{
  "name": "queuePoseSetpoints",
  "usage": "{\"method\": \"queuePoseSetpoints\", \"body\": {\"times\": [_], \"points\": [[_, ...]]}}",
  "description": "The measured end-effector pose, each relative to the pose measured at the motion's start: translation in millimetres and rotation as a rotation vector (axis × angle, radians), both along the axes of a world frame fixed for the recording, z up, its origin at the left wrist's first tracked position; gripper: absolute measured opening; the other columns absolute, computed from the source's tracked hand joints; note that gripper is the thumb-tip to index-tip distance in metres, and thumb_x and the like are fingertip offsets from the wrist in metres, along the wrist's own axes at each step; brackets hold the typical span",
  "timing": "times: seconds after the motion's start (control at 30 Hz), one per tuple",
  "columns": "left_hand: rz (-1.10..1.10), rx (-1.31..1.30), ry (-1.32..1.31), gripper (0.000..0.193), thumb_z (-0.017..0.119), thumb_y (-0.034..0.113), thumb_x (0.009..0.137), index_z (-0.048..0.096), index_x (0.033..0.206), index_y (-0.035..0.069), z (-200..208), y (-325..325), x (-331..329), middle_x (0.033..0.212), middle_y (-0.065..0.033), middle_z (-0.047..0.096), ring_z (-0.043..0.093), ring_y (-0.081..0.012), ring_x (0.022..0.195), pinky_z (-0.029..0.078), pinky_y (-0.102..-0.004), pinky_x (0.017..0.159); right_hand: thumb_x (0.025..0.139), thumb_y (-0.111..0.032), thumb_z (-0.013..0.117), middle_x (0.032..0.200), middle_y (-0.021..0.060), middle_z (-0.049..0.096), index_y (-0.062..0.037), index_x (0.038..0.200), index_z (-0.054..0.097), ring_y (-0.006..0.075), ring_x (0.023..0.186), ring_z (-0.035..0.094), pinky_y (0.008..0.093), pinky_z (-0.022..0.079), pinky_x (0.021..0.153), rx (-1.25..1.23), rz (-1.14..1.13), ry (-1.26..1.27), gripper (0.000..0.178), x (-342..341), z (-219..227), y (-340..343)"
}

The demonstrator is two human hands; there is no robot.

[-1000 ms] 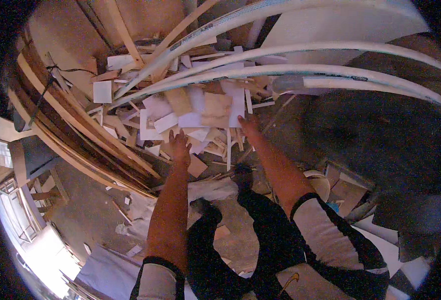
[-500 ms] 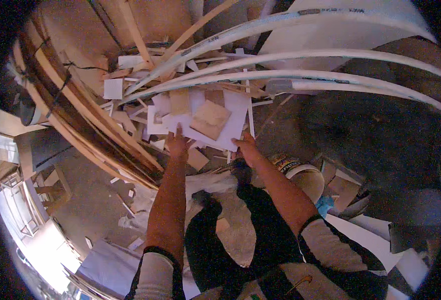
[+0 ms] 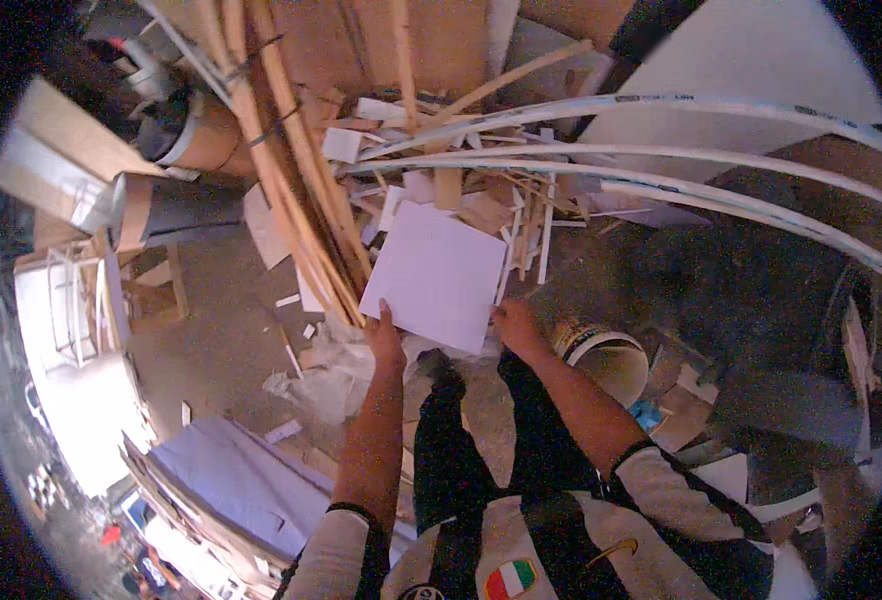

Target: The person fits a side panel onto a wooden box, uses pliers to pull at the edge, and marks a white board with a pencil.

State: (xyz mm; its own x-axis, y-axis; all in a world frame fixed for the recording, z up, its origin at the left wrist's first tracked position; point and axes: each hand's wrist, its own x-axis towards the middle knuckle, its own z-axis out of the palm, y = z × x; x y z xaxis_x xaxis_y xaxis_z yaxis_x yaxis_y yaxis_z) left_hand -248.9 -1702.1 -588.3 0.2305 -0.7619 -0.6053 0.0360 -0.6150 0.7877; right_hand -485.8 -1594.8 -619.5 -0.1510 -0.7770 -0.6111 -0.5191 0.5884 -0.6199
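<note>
A flat, roughly square white board (image 3: 436,275) is held tilted in front of my legs, and its upper face carries nothing. My left hand (image 3: 386,335) grips its lower-left corner, with the thumb on top. At the opposite lower corner, my right hand (image 3: 517,326) is closed on the edge. The fingers beneath the board are hidden. Just beyond it lies a heap of wood offcuts (image 3: 481,210), with a small white piece (image 3: 342,145) at its far left.
Long wooden strips (image 3: 291,170) tied in a bundle lean left of the heap. White curved strips (image 3: 721,165) reach across from the right. A bucket (image 3: 611,365) stands by my right forearm. Crumpled plastic sheeting (image 3: 336,375) lies on the floor. Another person (image 3: 156,572) shows at lower left.
The wood pieces that lay on the white board are gone from it. Both hands have drawn the board nearer my body, and the view has shifted, moving the surroundings rightward.
</note>
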Motion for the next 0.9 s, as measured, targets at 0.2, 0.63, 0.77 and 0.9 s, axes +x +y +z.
{"method": "queuePoseSetpoints", "body": {"times": [0.2, 0.63, 0.77, 0.9], "points": [[0.185, -0.209, 0.234, 0.049, 0.060, 0.033, 0.104, 0.052, 0.140, 0.001, 81, 75, 57, 0.121, -0.0117, 0.067, 0.069, -0.0242, 0.101, 0.062, -0.0397, 0.083, 0.096, -0.042, 0.061, 0.155, 0.0187, 0.042, -0.0145, 0.150, 0.045, 0.0370, 0.143, 0.040, 0.0559, 0.038, 0.110, -0.810, 0.601, 0.264, 0.063, 95, 160, -23], [0.052, -0.678, -0.522, 0.028, 0.059, -0.010, 0.088, 0.075, 0.110, -0.002, 267, 267, 176, 0.120, -0.0167, 0.073, 0.068, -0.0215, 0.116, 0.051, -0.0348, 0.104, 0.101, -0.053, 0.054, 0.135, 0.0174, 0.060, -0.0101, 0.152, 0.044, 0.0336, 0.122, 0.060, 0.0489, 0.050, 0.100, -0.297, 0.128, -0.681, 0.067, 197, 249, 9], [-0.047, -1.032, -0.695, 0.053, 0.051, -0.021, 0.077, 0.074, 0.117, 0.005, 285, 349, 223, 0.126, -0.0189, 0.070, 0.065, -0.0327, 0.125, 0.046, -0.0422, 0.111, 0.101, -0.039, 0.061, 0.118, 0.0122, 0.068, -0.0084, 0.140, 0.057, 0.0256, 0.110, 0.066, 0.0441, 0.055, 0.093, 0.000, -0.087, -1.239, 0.050, 283, 324, 81], [-0.130, -1.013, -0.840, 0.049, 0.061, -0.014, 0.077, 0.074, 0.119, 0.008, 321, 453, 264, 0.129, -0.0142, 0.070, 0.063, -0.0355, 0.126, 0.049, -0.0454, 0.110, 0.097, -0.022, 0.065, 0.101, 0.0066, 0.072, -0.0015, 0.123, 0.065, 0.0195, 0.089, 0.071, 0.0365, 0.059, 0.080, -0.174, 0.063, -1.038, 0.034, 357, 341, 161]]}}
